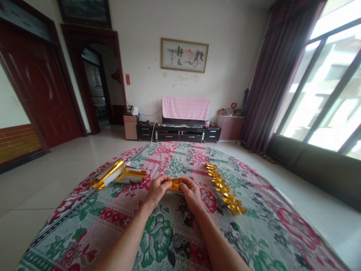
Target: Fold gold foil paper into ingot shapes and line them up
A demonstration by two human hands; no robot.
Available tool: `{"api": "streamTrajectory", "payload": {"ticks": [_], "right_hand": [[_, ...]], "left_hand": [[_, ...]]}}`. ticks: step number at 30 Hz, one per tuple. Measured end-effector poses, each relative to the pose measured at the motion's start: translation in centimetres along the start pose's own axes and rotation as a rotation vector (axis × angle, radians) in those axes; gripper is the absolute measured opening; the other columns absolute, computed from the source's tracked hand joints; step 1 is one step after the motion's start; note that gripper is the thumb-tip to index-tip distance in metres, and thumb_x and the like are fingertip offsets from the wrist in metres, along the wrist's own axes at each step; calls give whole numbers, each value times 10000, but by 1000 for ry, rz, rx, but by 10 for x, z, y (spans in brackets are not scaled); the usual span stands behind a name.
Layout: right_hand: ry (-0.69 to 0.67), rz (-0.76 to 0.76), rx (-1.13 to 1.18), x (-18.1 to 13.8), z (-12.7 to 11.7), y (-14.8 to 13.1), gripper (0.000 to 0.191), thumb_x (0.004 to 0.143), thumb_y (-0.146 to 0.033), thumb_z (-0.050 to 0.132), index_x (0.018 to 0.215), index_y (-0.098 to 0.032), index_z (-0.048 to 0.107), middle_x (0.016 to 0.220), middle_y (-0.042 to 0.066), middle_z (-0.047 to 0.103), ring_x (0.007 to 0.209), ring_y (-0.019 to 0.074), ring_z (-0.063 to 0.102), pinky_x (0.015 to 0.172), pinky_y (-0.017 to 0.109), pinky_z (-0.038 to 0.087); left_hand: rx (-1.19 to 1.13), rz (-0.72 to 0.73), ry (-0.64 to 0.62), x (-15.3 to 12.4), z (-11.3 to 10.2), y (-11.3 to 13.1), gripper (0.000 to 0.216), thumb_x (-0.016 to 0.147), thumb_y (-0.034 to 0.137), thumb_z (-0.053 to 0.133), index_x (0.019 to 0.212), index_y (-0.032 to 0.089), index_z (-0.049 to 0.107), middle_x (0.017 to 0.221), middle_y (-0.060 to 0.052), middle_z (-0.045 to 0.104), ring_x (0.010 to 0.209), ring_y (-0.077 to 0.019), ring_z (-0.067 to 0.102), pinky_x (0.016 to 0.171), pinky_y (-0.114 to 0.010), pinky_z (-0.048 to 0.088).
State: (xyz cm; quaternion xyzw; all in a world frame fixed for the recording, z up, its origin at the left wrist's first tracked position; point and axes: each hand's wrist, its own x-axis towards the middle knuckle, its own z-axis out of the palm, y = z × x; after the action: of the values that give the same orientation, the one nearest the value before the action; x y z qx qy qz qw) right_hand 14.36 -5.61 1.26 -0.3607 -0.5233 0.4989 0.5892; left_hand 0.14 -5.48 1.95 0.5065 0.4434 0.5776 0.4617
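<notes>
Fingers (166,180) of left hand (157,191) and right hand (192,191) are pinched on gold foil paper (175,184); it seems being folded, with careful pressing needed.

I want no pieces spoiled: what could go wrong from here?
The gold piece pinched between the left hand and right hand could crease or tear under uneven pressure. The row of shaped gold pieces beside the right hand might be knocked askew by a stray sweep. The curled gold sheets on the left could shift if brushed.
</notes>
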Motion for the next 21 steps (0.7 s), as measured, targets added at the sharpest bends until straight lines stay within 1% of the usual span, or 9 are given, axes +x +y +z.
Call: {"api": "streamTrajectory", "payload": {"ticks": [4,8,14,18,21], "right_hand": [[42,3,8,1,0,3,194,674,-303,569,823,-187,609,737,-3,658,654,159,618,646,274,509],[50,1,-17,1,0,4,180,669,-303,567,798,-187,616,728,-3,656,649,158,610,644,272,505],[44,-1,-78,-2,-1,-4,219,693,-343,567,814,-180,648,718,2,660,675,170,605,651,265,492],[37,4,-52,-2,-1,-6,235,689,-364,582,811,-180,663,740,3,668,693,173,608,658,261,484],[39,22,-45,-1,-1,-5,233,676,-365,600,810,-187,670,745,-2,670,686,168,604,645,252,473]], "left_hand": [[-11,-14,-30,-2,0,2,236,630,255,602,837,147,637,667,-7,647,620,-149,601,629,-264,474],[38,-12,-22,0,-2,-2,310,649,295,599,908,132,650,677,-28,660,625,-172,614,621,-288,482],[44,14,-27,4,-4,-9,284,654,299,612,879,138,678,720,-37,678,686,-179,625,686,-294,482],[-9,-33,-40,2,-3,-4,305,632,276,627,899,138,683,741,-34,688,715,-182,626,699,-286,471],[-37,-65,-43,0,-1,2,316,617,265,632,901,135,686,716,-25,685,703,-176,619,687,-272,458]]}}
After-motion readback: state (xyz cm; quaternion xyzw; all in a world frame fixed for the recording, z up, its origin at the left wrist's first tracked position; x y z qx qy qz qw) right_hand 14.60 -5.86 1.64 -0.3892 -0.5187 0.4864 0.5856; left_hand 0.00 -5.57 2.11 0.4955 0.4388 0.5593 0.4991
